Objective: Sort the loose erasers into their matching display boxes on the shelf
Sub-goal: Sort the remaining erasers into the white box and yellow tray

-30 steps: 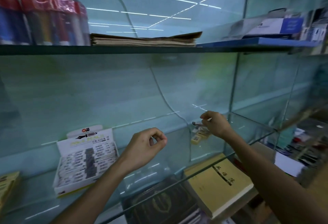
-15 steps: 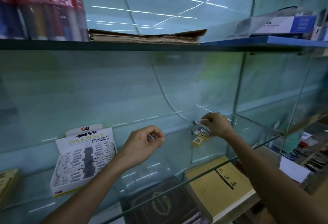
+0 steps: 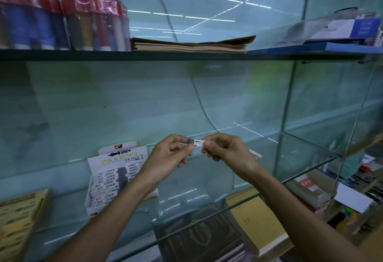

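Up on the upper glass shelf (image 3: 186, 55), a flat stack of brown paper (image 3: 190, 44) sits mid-shelf. Left of that stack stand two shrink-wrapped bundles of red-capped tubes (image 3: 94, 23), blurred. Right of the stack, a white-and-blue box (image 3: 350, 27) rests on a blue folder (image 3: 323, 46). Well below the stack, under the lower glass, lie a dark embossed book (image 3: 199, 239) and a yellow notebook (image 3: 257, 222) just beside it.

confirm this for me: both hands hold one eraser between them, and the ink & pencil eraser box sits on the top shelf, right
Not quite. Both hands, left and right, do hold one eraser, but the head view shows the Ink & Pencil eraser box on the middle glass shelf, not the top.
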A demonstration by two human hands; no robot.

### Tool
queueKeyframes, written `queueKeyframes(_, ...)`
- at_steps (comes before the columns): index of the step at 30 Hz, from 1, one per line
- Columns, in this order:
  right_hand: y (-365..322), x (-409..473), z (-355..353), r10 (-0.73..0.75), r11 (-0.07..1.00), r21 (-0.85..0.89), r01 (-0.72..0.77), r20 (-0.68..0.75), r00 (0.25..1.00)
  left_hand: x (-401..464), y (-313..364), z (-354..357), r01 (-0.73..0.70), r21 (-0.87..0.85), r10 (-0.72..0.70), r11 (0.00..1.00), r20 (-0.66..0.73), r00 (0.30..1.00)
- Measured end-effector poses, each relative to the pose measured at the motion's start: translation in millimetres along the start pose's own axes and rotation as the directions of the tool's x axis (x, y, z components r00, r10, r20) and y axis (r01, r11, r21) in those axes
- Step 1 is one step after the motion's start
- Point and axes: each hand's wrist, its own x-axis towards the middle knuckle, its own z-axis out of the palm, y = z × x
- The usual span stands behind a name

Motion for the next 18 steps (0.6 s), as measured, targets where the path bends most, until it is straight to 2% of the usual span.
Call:
queueKeyframes(4,-7.3,-11.0,19.5,-0.144,0.980,-0.138,0.144,0.011,0.990,-12.3,1.9,-14.0,-0.037,-0.078,0.035,0.996,-0.032,0.999)
queueKeyframes(8,-11.4,-13.7,38.4,-0.179,0.971,-0.153,0.186,0.056,0.982,-24.9,2.1,-31.6,-0.090,-0.033,0.088,0.995,-0.054,0.995)
queueKeyframes(12,-18.5,-9.8,53.6,-0.128,0.988,-0.074,0.138,0.127,0.984,-35.9,4.4,-52.0,-0.154,0.087,0.162,0.984,-0.084,0.983)
queueKeyframes(15,-23.2,-5.8,68.5,-0.048,0.999,0.022,0.044,0.230,0.972,-45.0,4.2,-73.3,-0.202,0.165,0.214,0.965,-0.059,0.975)
queueKeyframes(18,-27.8,2.0,87.2,-0.028,0.999,0.036,0.017,0.327,0.945,-56.4,6.7,-93.4,-0.240,0.216,0.253,0.947,-0.036,0.967)
